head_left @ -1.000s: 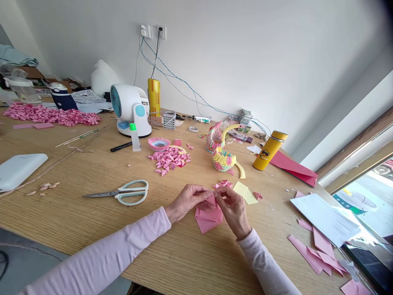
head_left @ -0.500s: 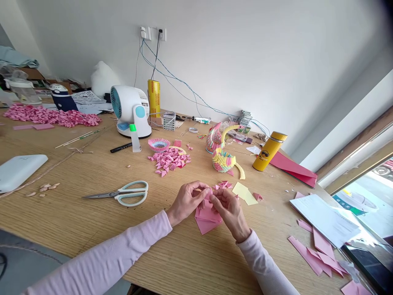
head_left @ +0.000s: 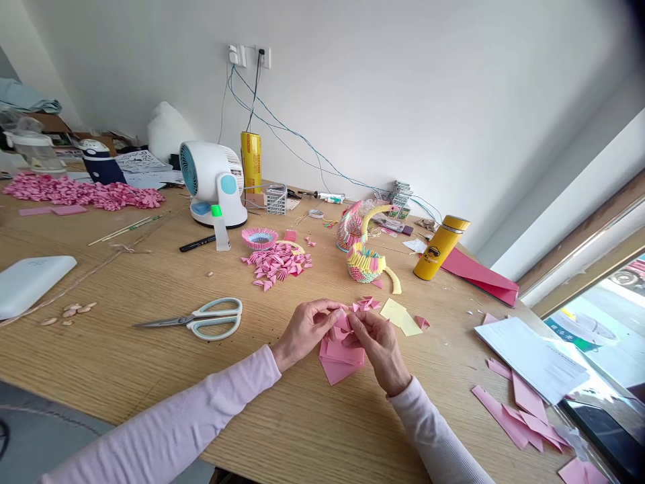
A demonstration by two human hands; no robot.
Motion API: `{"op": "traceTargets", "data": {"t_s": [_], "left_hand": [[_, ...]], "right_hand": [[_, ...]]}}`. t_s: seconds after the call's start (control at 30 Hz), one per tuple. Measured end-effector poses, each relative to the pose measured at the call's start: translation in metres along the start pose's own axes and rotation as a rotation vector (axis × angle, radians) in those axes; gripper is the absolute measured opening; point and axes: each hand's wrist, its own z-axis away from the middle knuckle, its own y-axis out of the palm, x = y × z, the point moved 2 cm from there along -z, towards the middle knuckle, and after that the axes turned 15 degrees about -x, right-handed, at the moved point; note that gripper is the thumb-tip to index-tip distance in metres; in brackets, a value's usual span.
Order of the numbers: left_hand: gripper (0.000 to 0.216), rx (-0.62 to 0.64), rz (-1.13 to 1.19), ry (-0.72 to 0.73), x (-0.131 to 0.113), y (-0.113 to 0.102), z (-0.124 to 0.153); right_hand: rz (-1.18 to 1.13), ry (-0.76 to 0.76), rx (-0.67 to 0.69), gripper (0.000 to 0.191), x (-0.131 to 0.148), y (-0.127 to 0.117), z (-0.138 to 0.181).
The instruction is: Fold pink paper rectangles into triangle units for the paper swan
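A small piece of pink paper (head_left: 341,321) is pinched between the fingertips of my left hand (head_left: 306,331) and my right hand (head_left: 379,344); its exact folds are partly hidden. Just below, several pink paper slips (head_left: 341,363) lie stacked on the table. Beyond my fingers are small folded pink triangles (head_left: 365,304). Pale yellow paper slips (head_left: 401,316) rest to the right of them, beside another folded pink piece (head_left: 422,323).
Scissors (head_left: 211,320) lie left of my hands. Farther back stand a folded-paper basket (head_left: 365,265), a heap of folded pink pieces (head_left: 277,262), a glue bottle (head_left: 220,232), a fan (head_left: 211,178) and a yellow flask (head_left: 441,249). Cut pink strips (head_left: 504,417) lie at right.
My right hand's fingertips have shifted slightly right along the pink paper, and more of it shows between the hands. The view has shifted very slightly.
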Motion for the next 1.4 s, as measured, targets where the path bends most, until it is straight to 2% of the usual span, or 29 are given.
{"op": "traceTargets", "data": {"t_s": [0.1,0.2,0.33,0.43,0.6,0.7,0.8,0.97,1.1,1.23,1.4], "left_hand": [[0.03,0.002,0.041,-0.028,0.001,0.0,0.0],[0.029,0.0,0.063,-0.048,0.0,0.0,0.0],[0.025,-0.02,-0.013,-0.045,-0.001,0.0,-0.001],[0.021,-0.014,-0.076,-0.039,-0.001,-0.001,-0.001],[0.029,0.152,-0.022,-0.193,0.002,0.001,0.0],[0.032,0.263,0.049,-0.201,0.003,0.003,0.002],[0.032,0.301,0.104,-0.212,0.006,0.004,0.002],[0.03,0.222,0.105,-0.235,0.009,0.004,0.001],[0.033,0.143,0.123,-0.272,0.012,0.003,0.0],[0.031,0.109,0.109,-0.219,0.016,0.004,0.0],[0.026,0.092,-0.052,-0.087,0.015,0.005,0.002]], "right_hand": [[-0.086,0.107,0.028,0.037,0.002,0.001,0.001],[-0.134,0.144,0.014,0.039,0.0,0.001,0.0],[-0.107,0.08,-0.039,0.036,-0.005,-0.003,-0.005],[-0.02,-0.031,-0.08,0.031,-0.007,-0.007,-0.007],[0.132,-0.197,-0.101,0.022,-0.005,-0.01,-0.008],[0.183,-0.244,-0.084,0.019,-0.005,-0.011,-0.008],[0.19,-0.257,-0.083,0.018,-0.005,-0.01,-0.009],[0.127,-0.189,-0.075,0.027,-0.002,-0.01,-0.008],[0.178,-0.164,-0.051,0.032,-0.001,-0.007,-0.004],[0.272,-0.25,-0.06,0.029,-0.003,0.0,-0.001],[0.365,-0.358,-0.106,0.018,-0.006,0.005,0.002]]}}
